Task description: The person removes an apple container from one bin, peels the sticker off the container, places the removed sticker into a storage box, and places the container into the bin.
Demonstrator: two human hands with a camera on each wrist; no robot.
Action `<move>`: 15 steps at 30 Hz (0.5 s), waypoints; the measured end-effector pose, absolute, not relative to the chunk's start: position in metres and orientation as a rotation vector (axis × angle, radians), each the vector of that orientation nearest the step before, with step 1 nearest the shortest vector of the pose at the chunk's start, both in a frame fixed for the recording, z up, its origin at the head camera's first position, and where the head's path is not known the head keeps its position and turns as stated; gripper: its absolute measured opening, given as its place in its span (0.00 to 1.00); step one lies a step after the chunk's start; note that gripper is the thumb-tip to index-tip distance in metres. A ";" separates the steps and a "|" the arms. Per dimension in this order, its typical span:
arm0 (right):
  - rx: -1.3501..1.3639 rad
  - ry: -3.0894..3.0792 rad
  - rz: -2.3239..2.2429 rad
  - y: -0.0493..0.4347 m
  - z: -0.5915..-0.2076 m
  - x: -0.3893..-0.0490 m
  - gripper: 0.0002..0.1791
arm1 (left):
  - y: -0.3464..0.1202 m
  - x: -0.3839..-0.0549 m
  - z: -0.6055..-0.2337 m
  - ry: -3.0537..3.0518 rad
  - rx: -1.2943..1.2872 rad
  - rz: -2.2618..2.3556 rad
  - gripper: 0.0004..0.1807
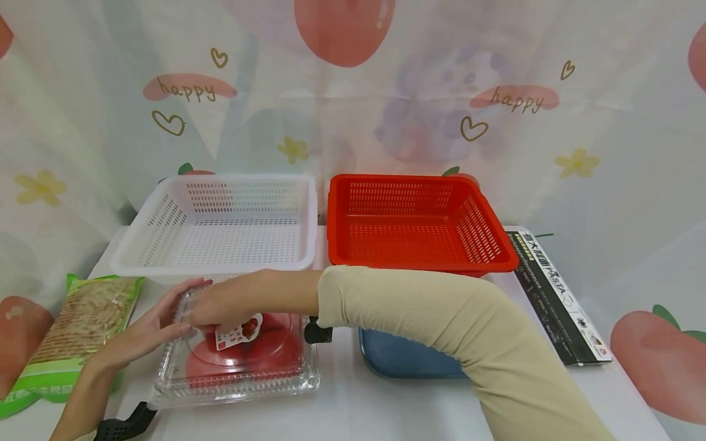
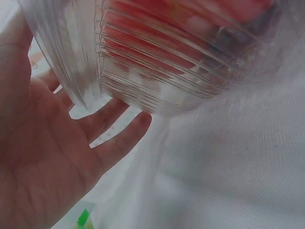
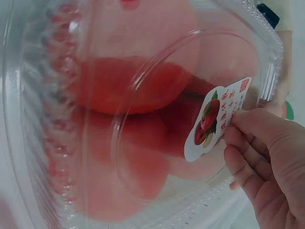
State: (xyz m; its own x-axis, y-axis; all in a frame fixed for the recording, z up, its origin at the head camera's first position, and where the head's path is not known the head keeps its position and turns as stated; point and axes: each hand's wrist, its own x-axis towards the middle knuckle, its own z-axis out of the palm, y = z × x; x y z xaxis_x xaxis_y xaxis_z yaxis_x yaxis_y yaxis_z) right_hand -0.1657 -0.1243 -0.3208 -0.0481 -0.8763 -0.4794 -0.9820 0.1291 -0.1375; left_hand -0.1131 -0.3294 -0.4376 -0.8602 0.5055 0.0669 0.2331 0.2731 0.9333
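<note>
A clear plastic clamshell box (image 1: pixel 237 393) with large red round fruit (image 1: pixel 276 349) inside lies on the table, front left. On its lid is a white label (image 3: pixel 209 121) printed with red fruit and red writing. My right hand (image 3: pixel 271 162) pinches the label's edge between thumb and fingers; in the head view this hand (image 1: pixel 223 303) reaches across from the right. At the box's left side is my left hand (image 1: pixel 146 327). Its fingers (image 2: pixel 107 121) are spread and fairly straight beside the clear ribbed wall in the left wrist view.
Behind stand a white basket (image 1: pixel 215 271) and a red basket (image 1: pixel 421 263). A green-edged packet (image 1: pixel 88 318) lies at far left. A dark blue tray (image 1: pixel 413 361) is partly under my right sleeve. A black-and-white pasta box (image 1: pixel 557 300) lies at right.
</note>
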 end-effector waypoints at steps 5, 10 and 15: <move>-1.745 1.978 0.428 -0.128 -0.324 -0.165 0.11 | -0.330 -0.113 -0.438 2.317 0.664 1.616 0.39; -1.684 2.003 0.679 -0.135 -0.331 -0.158 0.17 | -0.329 -0.113 -0.438 2.291 0.688 1.636 0.39; -1.814 2.008 0.792 -0.131 -0.335 -0.157 0.26 | -0.327 -0.112 -0.436 2.296 0.694 1.636 0.39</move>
State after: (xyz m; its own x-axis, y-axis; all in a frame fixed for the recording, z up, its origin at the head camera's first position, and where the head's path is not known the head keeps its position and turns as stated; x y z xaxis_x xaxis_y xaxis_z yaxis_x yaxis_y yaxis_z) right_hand -0.1571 -0.1306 -0.3348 -0.1423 -0.8040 -0.5774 -0.9816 0.0397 0.1867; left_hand -0.1124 -0.3274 -0.4361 -0.8590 0.5058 0.0793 0.2400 0.2609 0.9351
